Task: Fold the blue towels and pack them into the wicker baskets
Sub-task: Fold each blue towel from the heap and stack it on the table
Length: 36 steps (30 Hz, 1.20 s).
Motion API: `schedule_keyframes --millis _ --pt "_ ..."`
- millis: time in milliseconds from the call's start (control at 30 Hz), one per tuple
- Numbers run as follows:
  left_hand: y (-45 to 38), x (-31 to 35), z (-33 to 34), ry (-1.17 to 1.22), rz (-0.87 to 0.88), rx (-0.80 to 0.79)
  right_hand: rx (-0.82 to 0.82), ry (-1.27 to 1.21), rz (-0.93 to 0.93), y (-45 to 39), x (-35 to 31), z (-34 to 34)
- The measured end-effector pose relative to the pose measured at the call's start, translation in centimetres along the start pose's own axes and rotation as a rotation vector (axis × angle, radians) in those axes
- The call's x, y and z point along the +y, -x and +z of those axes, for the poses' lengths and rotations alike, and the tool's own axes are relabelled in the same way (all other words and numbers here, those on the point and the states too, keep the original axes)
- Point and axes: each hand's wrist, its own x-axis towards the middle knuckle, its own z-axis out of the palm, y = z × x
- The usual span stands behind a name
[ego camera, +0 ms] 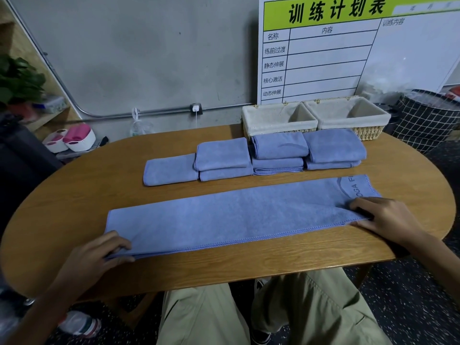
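A long blue towel [231, 217] is lying flat across the near half of an oval wooden table [74, 200], folded lengthwise into a narrow strip of soft, napped cloth with a stitched hem along its near edge and pale printed lettering at its right end. The left hand [99, 252] is resting at the strip's near left corner, palm down, thumb on top of the cloth and fingertips tucked at the layered edge, pinching it. The right hand [383, 217] is lying at the near right corner, fingers reaching leftward over the cloth and thumb along the hem, gripping the edge between them.

Behind the strip, seven folded towels [251, 158] of the same blue cloth are sitting in a row: one lone flat one on the left, then three stacks of two, each a plump rectangle. Just beyond them, two rectangular wicker baskets [316, 120] with cream cloth linings are standing side by side, touching, at the table's far edge. A white board [323, 58] with a green header and a ruled grid is leaning against the grey wall behind the baskets.
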Motion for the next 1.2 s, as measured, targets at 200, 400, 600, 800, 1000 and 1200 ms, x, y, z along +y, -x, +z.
schedule_keyframes --millis 200,400,600,800,1000,1200 --pt "0.07 0.02 -0.05 0.031 -0.010 -0.012 -0.012 0.002 -0.018 -0.17 0.00 0.04" --pt "0.10 0.14 -0.25 0.040 -0.014 -0.027 -0.040 -0.009 -0.009 -0.17 -0.08 -0.15" --pt "0.07 0.26 -0.32 0.050 -0.020 -0.045 -0.066 0.019 -0.003 -0.33 -0.36 -0.31" --pt "0.16 0.27 -0.14 0.044 -0.033 -0.023 -0.094 0.045 0.011 -0.61 -0.74 -0.47" --pt "0.19 0.23 -0.18 0.021 -0.037 -0.042 -0.117 0.035 0.005 -0.45 -0.60 -0.42" --pt "0.05 0.54 -0.33 0.045 -0.046 -0.036 -0.112 0.033 -0.008 -0.46 -0.52 -0.36"
